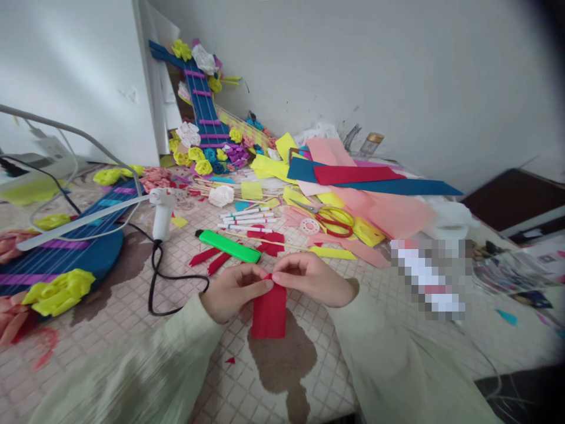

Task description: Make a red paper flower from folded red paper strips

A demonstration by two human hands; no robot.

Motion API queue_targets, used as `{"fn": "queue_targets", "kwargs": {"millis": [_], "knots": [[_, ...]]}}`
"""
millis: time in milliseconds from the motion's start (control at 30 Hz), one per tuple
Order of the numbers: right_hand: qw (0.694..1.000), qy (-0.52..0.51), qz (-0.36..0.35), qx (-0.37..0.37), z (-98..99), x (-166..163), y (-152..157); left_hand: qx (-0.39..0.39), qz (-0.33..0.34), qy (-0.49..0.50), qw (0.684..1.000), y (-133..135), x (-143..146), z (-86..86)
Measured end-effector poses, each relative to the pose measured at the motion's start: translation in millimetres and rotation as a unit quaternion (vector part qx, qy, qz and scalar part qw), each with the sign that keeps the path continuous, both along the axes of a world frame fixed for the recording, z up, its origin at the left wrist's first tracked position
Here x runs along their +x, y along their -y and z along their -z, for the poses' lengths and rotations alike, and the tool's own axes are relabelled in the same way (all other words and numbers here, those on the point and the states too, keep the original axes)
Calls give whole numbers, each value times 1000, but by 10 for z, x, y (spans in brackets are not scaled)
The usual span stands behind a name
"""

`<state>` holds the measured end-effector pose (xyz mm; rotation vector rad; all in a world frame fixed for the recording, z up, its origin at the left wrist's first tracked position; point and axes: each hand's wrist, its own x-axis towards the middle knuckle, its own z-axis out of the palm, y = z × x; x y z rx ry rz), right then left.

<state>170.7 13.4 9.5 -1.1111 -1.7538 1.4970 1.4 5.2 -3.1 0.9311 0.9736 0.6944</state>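
Observation:
Between both hands hangs a red crepe paper strip (269,315), its top edge pinched and gathered while the lower part falls flat. My left hand (236,288) grips the gathered top from the left, thumb against fingers. From the right, my right hand (309,278) pinches the same top edge, its fingertips meeting those of the left. Just beyond the hands lie a bright green utility knife (229,246) and several twisted red paper pieces (219,262). A thin wooden stick (265,238) and several white markers (247,219) rest behind the knife.
A white hot glue gun (162,218) with a black cord stands at left, beside a blue paper guitar (99,235) with paper flowers. Another decorated blue guitar (205,106) leans at the back. Scissors (333,222), a tape roll (309,226) and pink crepe sheets (388,206) lie right.

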Motion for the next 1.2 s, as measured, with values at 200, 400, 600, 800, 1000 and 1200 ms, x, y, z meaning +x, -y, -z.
{"fn": "queue_targets", "kwargs": {"millis": [200,400,600,800,1000,1200], "knots": [[1000,7,-2,-2,-3,-1,1,4,10,-7,1000,20,-2,8],[1000,2,-7,-7,-13,-2,3,13,6,-19,1000,12,1,-3],[1000,-3,5,-14,-24,-31,27,56,24,-44,997,1,-17,36],[1000,15,15,1,0,-57,45,74,41,-71,994,24,-14,49],[1000,-8,23,2,18,-60,48,90,28,-62,994,44,8,29],[999,-32,37,-2,18,-61,30,65,21,-60,996,52,19,15]]}}
